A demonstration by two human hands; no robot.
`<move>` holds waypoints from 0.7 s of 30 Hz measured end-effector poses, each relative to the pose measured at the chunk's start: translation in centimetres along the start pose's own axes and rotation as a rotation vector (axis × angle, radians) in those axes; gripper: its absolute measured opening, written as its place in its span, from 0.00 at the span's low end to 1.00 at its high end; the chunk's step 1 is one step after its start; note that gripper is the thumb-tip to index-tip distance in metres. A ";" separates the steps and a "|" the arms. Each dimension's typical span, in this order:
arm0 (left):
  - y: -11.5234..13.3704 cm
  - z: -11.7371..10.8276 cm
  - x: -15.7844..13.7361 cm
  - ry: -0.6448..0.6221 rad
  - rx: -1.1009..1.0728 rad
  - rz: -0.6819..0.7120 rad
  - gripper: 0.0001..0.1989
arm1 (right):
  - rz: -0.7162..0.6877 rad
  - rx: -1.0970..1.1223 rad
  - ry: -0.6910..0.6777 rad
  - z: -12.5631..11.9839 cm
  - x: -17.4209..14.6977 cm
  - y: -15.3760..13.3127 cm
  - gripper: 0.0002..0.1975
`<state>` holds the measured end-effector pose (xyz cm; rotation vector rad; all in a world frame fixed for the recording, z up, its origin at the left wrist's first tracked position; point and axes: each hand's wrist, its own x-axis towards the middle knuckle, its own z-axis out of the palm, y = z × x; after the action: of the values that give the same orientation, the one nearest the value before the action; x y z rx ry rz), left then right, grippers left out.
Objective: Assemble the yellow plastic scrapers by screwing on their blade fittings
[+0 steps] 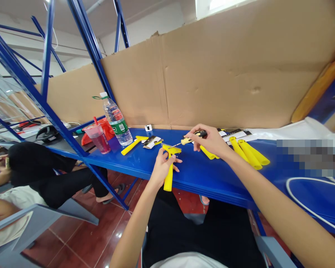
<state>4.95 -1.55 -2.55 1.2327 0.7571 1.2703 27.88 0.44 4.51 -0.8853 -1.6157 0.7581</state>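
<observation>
My left hand point(162, 165) is closed around a yellow T-shaped scraper point(169, 180), its handle pointing down toward me at the table's front edge. In my right hand point(210, 139) is a screwdriver point(186, 141) with a yellow and black handle. Its shaft points left, and the tip is at the scraper's head; whether it sits in a screw is too small to tell. Beyond my left hand lies a second yellow T-shaped scraper point(130, 147), beside a black-and-white printed card point(150, 142). Under my right hand a yellow piece point(209, 152) is partly hidden.
Several yellow tapered handles point(249, 153) lie on the blue table point(195, 178) at right, near a white cable point(289, 182). A water bottle point(117, 123) and a pink cup point(99, 138) stand at left. Cardboard point(212, 74) walls the back. A person point(39, 175) sits at left.
</observation>
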 end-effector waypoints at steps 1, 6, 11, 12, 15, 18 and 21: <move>0.0 0.0 0.0 -0.004 0.005 -0.002 0.33 | 0.001 -0.009 0.004 0.0 0.0 -0.1 0.22; 0.1 0.0 0.0 0.007 0.008 0.003 0.33 | -0.105 -0.043 0.008 -0.1 0.1 -0.2 0.21; 0.0 0.1 0.0 -0.006 0.009 0.004 0.33 | -0.002 -0.008 0.049 -0.1 0.1 0.0 0.24; 0.0 0.1 0.0 -0.010 0.009 0.003 0.34 | -0.006 0.007 0.043 -0.1 0.0 0.0 0.26; 0.0 0.1 0.0 -0.004 0.002 0.007 0.35 | -0.056 0.048 0.026 0.0 0.0 0.1 0.34; -0.1 0.1 0.0 0.016 -0.009 0.011 0.35 | -0.044 0.022 0.050 0.1 0.1 0.5 0.30; -0.2 0.0 0.0 0.022 -0.018 0.014 0.34 | -0.035 -0.007 0.077 0.2 0.3 0.9 0.24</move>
<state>5.05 -1.54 -2.73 1.2132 0.7530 1.3008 27.77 1.20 3.83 -0.8786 -1.5629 0.6863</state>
